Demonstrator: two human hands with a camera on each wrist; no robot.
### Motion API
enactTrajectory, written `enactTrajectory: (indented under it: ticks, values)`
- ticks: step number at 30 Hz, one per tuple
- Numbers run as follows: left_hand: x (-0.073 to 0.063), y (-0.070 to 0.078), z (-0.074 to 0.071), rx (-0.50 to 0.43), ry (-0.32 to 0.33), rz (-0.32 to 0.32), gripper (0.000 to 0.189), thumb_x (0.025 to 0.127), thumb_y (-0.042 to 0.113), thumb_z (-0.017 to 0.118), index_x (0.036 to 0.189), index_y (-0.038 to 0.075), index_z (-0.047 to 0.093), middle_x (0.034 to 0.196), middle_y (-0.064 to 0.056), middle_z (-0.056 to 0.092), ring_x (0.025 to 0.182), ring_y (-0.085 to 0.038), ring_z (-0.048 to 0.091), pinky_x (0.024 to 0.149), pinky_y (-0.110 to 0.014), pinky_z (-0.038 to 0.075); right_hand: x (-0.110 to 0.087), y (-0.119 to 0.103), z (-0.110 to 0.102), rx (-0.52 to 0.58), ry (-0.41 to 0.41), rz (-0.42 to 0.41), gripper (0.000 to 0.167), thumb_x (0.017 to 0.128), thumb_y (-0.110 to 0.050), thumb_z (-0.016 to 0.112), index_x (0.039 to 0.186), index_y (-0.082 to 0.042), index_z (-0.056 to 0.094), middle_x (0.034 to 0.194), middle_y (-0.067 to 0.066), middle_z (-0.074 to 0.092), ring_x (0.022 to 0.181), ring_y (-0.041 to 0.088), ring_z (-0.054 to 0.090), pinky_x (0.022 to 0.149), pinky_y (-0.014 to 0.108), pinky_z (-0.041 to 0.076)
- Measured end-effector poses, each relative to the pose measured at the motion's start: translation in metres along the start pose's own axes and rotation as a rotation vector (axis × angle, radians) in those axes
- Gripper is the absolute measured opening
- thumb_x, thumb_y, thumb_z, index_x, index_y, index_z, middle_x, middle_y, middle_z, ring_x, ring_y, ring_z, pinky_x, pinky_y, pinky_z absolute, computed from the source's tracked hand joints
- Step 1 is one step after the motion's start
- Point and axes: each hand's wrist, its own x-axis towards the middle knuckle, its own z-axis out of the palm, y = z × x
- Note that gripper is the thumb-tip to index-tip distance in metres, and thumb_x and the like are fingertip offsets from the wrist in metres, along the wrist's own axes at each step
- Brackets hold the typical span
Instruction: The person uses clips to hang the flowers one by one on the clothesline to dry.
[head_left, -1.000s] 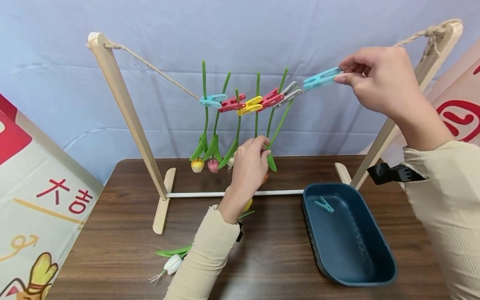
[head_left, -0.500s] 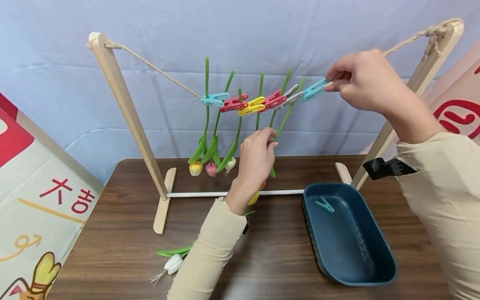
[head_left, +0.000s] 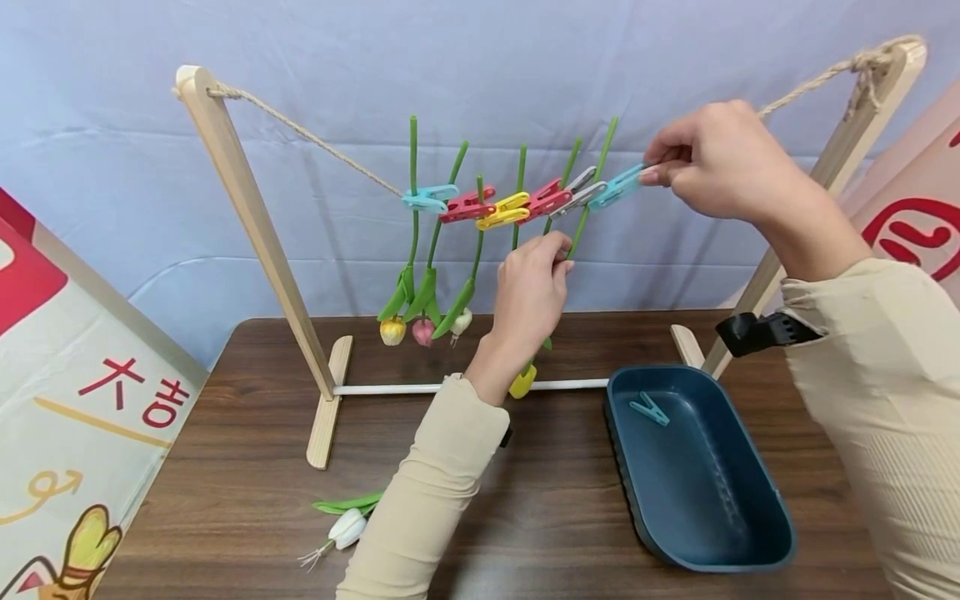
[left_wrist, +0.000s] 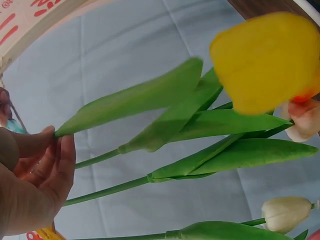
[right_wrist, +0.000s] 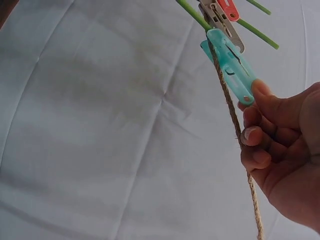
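Note:
My left hand (head_left: pixel 529 287) pinches a yellow tulip (head_left: pixel 522 382) by its stem and a leaf tip, flower down. Its green stem rises past the rope (right_wrist: pixel 231 107) beside a grey clothespin (head_left: pixel 579 200). With thumb and fingers, my right hand (head_left: pixel 723 158) grips the handle end of a light blue clothespin (right_wrist: pixel 232 67). That clothespin's front end is at the rope and the stem; whether its tips enclose both, I cannot tell. In the left wrist view, the yellow tulip (left_wrist: pixel 265 62) hangs near other leaves, partly hiding an orange flower.
Several tulips hang upside down from clothespins, including a pink tulip (head_left: pixel 423 332). Wooden posts (head_left: pixel 255 225) carry the rope. A dark blue tray (head_left: pixel 701 483) contains another blue clothespin (head_left: pixel 649 409). On the table (head_left: pixel 247 508) lies a white tulip (head_left: pixel 347 528).
My left hand has moved up and right with the yellow tulip, raising its stem above the rope. My right hand has brought the blue clothespin left and down to the stem.

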Motion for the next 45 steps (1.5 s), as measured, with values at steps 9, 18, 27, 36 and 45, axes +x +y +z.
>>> enactTrajectory:
  ticks: [9, 18, 27, 36, 45]
  values:
    - [0.007, 0.000, -0.002, 0.007, -0.046, 0.016, 0.012, 0.088, 0.011, 0.060, 0.097, 0.005, 0.066, 0.085, -0.004, 0.064, 0.078, -0.015, 0.060, 0.071, -0.029, 0.046, 0.000, -0.002, 0.002, 0.019, -0.001, 0.042, 0.016, 0.086, -0.010, 0.061, 0.081, 0.003, 0.069, 0.068, 0.012, 0.065, 0.053, 0.014, 0.047, 0.050, 0.024, 0.033]
    - [0.009, -0.001, -0.003, -0.003, -0.078, 0.020, 0.014, 0.088, 0.012, 0.060, 0.100, 0.007, 0.066, 0.088, -0.002, 0.064, 0.079, -0.013, 0.059, 0.071, -0.025, 0.046, -0.003, -0.001, 0.006, 0.071, -0.015, 0.141, 0.022, 0.088, -0.018, 0.060, 0.086, 0.002, 0.070, 0.067, 0.007, 0.063, 0.055, 0.014, 0.046, 0.053, 0.026, 0.032]
    - [0.010, 0.001, -0.001, -0.023, -0.106, -0.033, 0.019, 0.088, 0.014, 0.059, 0.105, 0.007, 0.064, 0.092, -0.003, 0.064, 0.083, -0.013, 0.059, 0.074, -0.024, 0.046, -0.005, 0.001, 0.003, 0.161, -0.091, 0.253, 0.033, 0.090, -0.026, 0.057, 0.105, 0.002, 0.066, 0.084, 0.015, 0.066, 0.074, 0.021, 0.052, 0.061, 0.033, 0.036]
    - [0.008, -0.002, 0.000, -0.036, -0.124, -0.063, 0.020, 0.090, 0.007, 0.056, 0.108, 0.006, 0.065, 0.096, -0.004, 0.065, 0.089, -0.014, 0.059, 0.080, -0.026, 0.044, -0.010, -0.003, 0.005, 0.206, -0.012, 0.231, 0.036, 0.088, -0.024, 0.060, 0.114, 0.002, 0.062, 0.084, 0.013, 0.061, 0.060, 0.009, 0.047, 0.054, 0.023, 0.034]
    - [-0.002, -0.013, -0.003, -0.055, -0.105, -0.086, 0.017, 0.089, 0.008, 0.058, 0.104, 0.006, 0.066, 0.093, -0.004, 0.065, 0.085, -0.014, 0.059, 0.078, -0.026, 0.044, -0.023, 0.001, 0.008, 0.343, 0.123, 0.276, 0.028, 0.085, -0.021, 0.065, 0.102, 0.001, 0.065, 0.065, -0.015, 0.054, 0.055, 0.002, 0.049, 0.052, 0.017, 0.034]
